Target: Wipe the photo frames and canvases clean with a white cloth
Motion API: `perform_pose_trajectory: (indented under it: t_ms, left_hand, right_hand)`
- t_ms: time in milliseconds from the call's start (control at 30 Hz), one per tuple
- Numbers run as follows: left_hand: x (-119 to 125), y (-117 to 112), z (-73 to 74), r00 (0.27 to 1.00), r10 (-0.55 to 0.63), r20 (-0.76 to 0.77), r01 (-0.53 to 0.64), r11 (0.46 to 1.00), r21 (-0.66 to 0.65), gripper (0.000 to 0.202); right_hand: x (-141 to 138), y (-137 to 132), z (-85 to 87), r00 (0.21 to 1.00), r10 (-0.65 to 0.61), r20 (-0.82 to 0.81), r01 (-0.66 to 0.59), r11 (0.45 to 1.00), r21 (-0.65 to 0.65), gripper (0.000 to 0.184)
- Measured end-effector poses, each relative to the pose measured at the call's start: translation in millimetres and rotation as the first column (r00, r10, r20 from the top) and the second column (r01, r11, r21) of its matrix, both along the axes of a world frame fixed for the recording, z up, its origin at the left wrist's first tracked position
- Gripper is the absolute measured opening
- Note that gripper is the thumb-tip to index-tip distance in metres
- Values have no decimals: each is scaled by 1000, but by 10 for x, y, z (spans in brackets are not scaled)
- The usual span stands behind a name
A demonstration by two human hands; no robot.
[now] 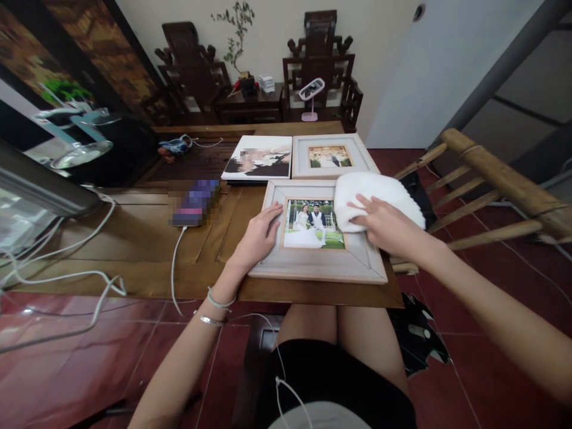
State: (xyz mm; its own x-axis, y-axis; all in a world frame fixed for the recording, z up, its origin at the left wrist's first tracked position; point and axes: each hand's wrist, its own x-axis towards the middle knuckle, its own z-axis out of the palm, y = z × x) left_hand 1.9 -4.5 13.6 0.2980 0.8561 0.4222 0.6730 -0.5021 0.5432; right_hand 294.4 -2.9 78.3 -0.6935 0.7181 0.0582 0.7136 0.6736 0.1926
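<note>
A picture frame [317, 271] with a pale wooden border lies face up on the table, tilted slightly in view. Inside it is a photo [308, 229] of a couple outdoors. My left hand [263, 229] holds the frame's left border, fingers and thumb close together on it. A thick white cloth [388, 196] covers the upper right corner of the frame. My right hand [384, 223] grips this cloth and presses it against the border, its fingers partly sunk in the fabric.
Behind the frame lie a second picture frame [328, 176] and a white-topped photo panel [243, 170]. A phone [196, 202] with a white cable [175, 268] is at left on the wooden table [214, 286]. A bamboo chair [504, 179] stands at right, a black pot [96, 161] far left.
</note>
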Motion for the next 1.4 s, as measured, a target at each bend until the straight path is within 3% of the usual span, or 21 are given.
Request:
perform_pose_trajectory:
  t_ms: [200, 333, 467, 667, 833, 967, 1033, 1133, 1300, 1400]
  left_hand:
    - [3, -10, -15, 1000, 0, -17, 0, 1000, 2, 36]
    - [8, -15, -23, 999, 9, -35, -8, 1000, 28, 36]
    - [-5, -12, -3, 999, 4, -46, -2, 999, 51, 36]
    - [-8, 29, 5, 999, 28, -22, -26, 997, 67, 34]
    - [7, 37, -31, 999, 29, -23, -27, 998, 60, 34]
    - [15, 17, -48, 998, 31, -58, -29, 999, 19, 39]
    - [21, 10, -51, 995, 33, -95, -32, 999, 8, 42]
    - [29, 8, -57, 990, 36, -137, -34, 999, 11, 44]
    - [41, 9, -65, 989, 53, -141, -51, 999, 17, 42]
    - [44, 5, -60, 989, 54, -135, -52, 998, 18, 42]
  right_hand:
    - [39, -913, 33, 996, 48, -69, -55, 992, -110, 46]
    - [-26, -1145, 32, 993, 35, -113, -46, 994, -95, 49]
    - [-82, -928, -64, 996, -6, -94, 3, 999, -38, 46]
    - [-36, -201, -220, 993, -66, -99, 70, 997, 39, 46]
    - [-99, 354, -187, 986, -135, -98, 145, 984, 105, 52]
    - [-218, 486, -174, 995, -100, -2, 99, 981, 164, 46]
    - [-258, 373, -178, 998, -40, 50, 32, 988, 150, 42]
    - [-277, 0, -141, 998, 38, 58, -42, 997, 69, 41]
    - [-291, -730, 71, 993, 98, -66, -106, 984, -139, 49]
    - [-343, -926, 143, 982, 113, -154, -150, 954, -258, 55]
